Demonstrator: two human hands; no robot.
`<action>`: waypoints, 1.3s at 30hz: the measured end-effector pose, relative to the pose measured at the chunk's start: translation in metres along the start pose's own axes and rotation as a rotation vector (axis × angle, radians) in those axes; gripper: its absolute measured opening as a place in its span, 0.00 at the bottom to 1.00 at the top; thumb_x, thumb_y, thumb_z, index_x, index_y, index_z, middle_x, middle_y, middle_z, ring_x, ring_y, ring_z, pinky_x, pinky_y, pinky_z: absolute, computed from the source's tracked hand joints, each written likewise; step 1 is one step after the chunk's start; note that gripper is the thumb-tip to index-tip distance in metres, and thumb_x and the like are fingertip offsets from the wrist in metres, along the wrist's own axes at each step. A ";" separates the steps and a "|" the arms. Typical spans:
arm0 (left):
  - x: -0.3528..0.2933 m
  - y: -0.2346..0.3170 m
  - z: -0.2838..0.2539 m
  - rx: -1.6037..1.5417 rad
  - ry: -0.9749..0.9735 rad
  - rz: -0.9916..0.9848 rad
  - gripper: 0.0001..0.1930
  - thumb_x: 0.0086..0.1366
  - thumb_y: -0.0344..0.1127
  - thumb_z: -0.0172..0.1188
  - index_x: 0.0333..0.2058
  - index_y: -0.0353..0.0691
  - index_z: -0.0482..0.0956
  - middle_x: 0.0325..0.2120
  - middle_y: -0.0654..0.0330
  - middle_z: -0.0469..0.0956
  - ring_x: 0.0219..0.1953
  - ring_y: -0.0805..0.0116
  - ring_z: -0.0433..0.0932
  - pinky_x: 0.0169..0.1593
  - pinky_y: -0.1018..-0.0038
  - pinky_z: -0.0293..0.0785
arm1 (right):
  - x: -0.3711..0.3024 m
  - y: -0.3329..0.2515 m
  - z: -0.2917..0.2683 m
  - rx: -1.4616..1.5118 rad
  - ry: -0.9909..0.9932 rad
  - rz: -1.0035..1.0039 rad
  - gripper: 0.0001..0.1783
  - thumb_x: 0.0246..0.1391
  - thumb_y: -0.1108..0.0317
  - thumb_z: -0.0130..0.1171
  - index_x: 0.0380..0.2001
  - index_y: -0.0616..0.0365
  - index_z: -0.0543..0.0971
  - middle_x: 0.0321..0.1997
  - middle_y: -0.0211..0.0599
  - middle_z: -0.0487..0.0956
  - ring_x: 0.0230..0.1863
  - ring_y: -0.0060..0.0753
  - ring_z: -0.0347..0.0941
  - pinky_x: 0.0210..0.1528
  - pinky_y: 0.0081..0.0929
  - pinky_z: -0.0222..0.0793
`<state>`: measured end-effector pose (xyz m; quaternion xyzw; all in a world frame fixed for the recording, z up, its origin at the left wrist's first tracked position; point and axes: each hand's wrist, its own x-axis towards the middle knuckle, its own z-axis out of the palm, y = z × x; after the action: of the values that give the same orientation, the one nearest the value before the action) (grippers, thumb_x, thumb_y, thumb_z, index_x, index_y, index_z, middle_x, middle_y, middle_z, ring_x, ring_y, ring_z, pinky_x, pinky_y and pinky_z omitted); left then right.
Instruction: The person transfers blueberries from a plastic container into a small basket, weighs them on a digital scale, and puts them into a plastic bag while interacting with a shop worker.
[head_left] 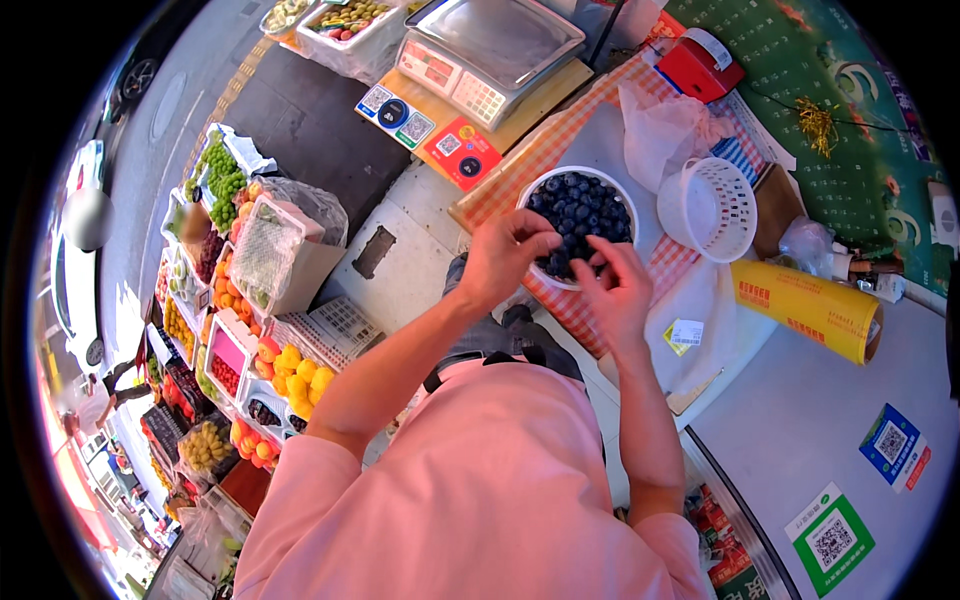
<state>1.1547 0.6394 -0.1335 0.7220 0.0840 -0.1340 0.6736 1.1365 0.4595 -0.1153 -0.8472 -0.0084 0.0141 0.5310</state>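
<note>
A round white bowl [627, 208] full of dark blueberries [572, 210] stands on the checked cloth before me. My left hand [505, 258] is at the bowl's near left rim, thumb and fingertips pressed together in a pinch. Whatever it may hold there is too small to make out. Over the berries at the near right side is my right hand [617, 290], its thumb and fingers bent but apart. Dark berries show between them, and I see none clearly gripped. A white perforated basket [708, 208] sits right of the bowl.
A weighing scale [480, 75] stands on a board beyond the bowl. Thin plastic bags [665, 130] lie behind the basket. To the right are a yellow film roll [805, 308] and a red device [700, 65]. Fruit crates with yellow fruit [300, 380] line the left.
</note>
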 end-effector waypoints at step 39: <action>0.045 0.000 -0.009 0.708 0.190 0.460 0.12 0.55 0.35 0.68 0.39 0.42 0.82 0.25 0.61 0.75 0.25 0.64 0.77 0.29 0.71 0.73 | 0.056 0.052 -0.033 -0.195 0.441 0.044 0.12 0.53 0.70 0.63 0.41 0.62 0.80 0.32 0.35 0.76 0.23 0.26 0.71 0.28 0.26 0.68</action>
<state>1.1979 0.6454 -0.1472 0.9176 -0.0686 0.0659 0.3860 1.1933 0.4089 -0.1484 -0.8770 0.1249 -0.1607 0.4352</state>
